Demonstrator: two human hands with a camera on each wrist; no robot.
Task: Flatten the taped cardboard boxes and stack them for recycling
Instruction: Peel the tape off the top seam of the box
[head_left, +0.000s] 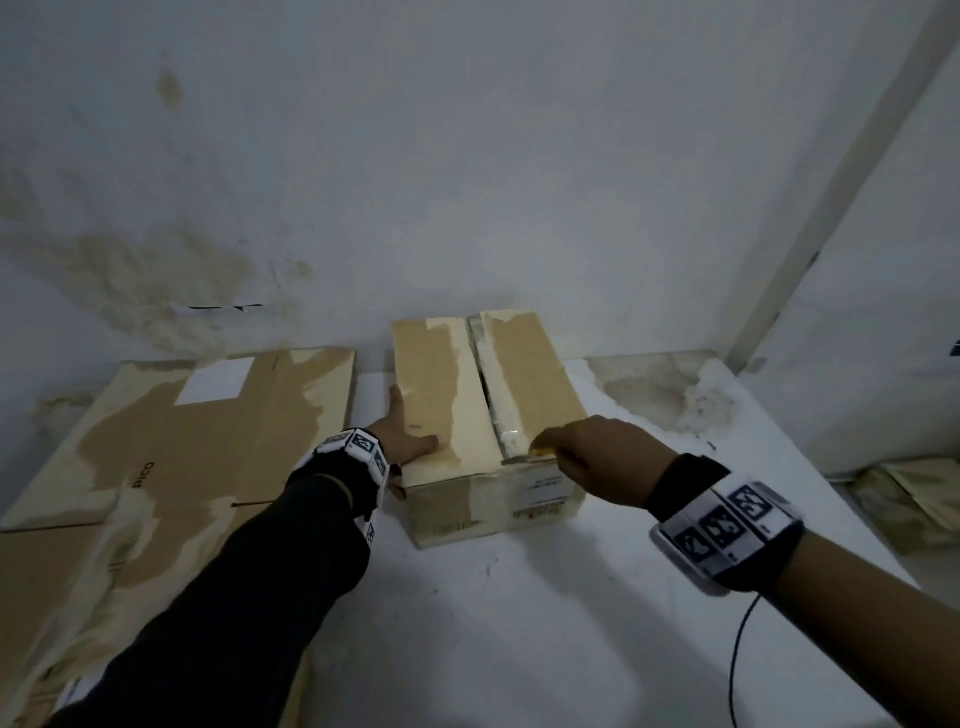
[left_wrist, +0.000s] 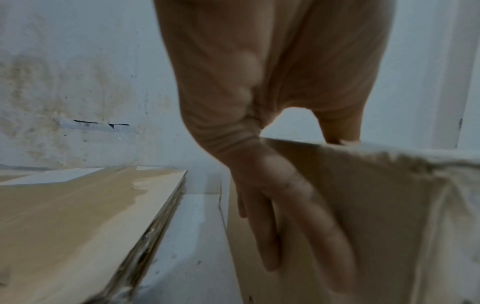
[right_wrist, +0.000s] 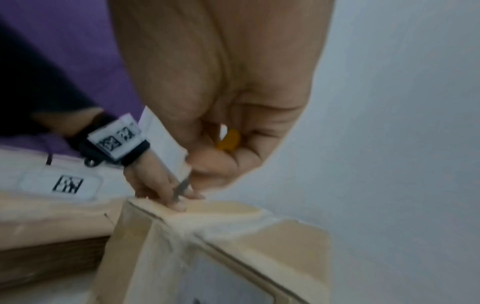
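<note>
A taped cardboard box (head_left: 441, 374) stands on the white table (head_left: 519, 613) against the wall, with a torn tape seam (head_left: 493, 395) running down its top. My left hand (head_left: 402, 436) rests on the box's near-left top edge, thumb on top, while straight fingers (left_wrist: 262, 226) lie down the left side of the box (left_wrist: 376, 205). At the near end of the seam my right hand (head_left: 602, 457) grips a yellow utility knife (head_left: 543, 449). In the right wrist view the knife (right_wrist: 230, 139) shows its blade (right_wrist: 182, 188) pointing down just above the box (right_wrist: 207, 257).
A stack of flattened cardboard (head_left: 182, 457) lies left of the box, with a narrow strip of table between them (left_wrist: 197, 236). More cardboard pieces (head_left: 909, 493) lie low at the right. A black cable (head_left: 743, 649) hangs from my right wrist. The stained wall (head_left: 467, 182) is right behind.
</note>
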